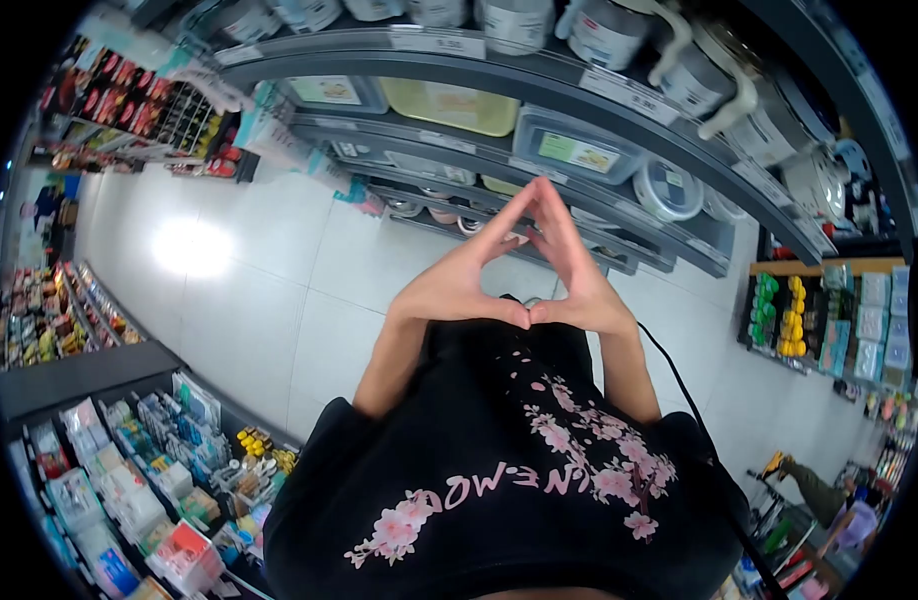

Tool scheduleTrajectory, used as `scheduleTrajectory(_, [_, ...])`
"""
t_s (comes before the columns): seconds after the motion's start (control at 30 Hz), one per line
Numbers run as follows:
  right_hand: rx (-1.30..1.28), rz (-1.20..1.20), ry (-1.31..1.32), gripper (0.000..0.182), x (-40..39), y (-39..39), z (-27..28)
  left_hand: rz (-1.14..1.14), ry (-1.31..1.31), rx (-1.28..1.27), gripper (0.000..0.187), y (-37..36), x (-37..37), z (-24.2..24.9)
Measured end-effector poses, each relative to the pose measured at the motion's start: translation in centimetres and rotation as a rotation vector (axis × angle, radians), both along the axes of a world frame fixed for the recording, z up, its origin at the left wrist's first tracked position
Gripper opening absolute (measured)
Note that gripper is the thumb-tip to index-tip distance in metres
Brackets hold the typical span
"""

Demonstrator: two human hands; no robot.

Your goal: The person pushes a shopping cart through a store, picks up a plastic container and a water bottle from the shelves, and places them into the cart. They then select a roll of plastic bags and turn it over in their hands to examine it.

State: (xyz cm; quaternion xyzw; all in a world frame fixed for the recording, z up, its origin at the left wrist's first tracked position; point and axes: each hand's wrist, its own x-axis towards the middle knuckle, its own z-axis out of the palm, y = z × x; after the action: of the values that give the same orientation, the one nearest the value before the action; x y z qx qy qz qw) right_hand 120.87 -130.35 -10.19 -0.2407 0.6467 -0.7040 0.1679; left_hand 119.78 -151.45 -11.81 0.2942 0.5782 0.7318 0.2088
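Note:
My left hand (457, 288) and my right hand (571, 272) are raised in front of my chest with nothing in them. Their fingertips meet at the top and the thumbs meet below, so the two hands form a triangle. The fingers are straight and lie side by side. Both bare forearms run down to my black T-shirt (499, 470), which has pink blossom print and lettering. Behind the hands stands a grey store shelf (539, 160) with plastic storage boxes.
White tiled floor (279, 260) stretches to the left. The shelf rack at the lower left (129, 470) holds several small packaged goods. Kettles and pots (699, 70) sit on the top shelves. A crouching person (829, 495) is at the lower right. A black cable (679, 385) hangs by my right arm.

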Motion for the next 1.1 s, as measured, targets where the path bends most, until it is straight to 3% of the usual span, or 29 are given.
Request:
scheduleTrajectory(0.77, [0.014, 0.022, -0.092, 0.152, -1.0, -1.2, -0.7, 0.021, -0.044, 0.012, 0.144, -1.1, -0.2, -1.0])
scheduleTrajectory(1.1, [-0.051, -0.136, -0.082, 0.152, -1.2, -11.6, -2.8, -0.122, -0.021, 0.051, 0.141, -10.7, -3.8, -3.4])
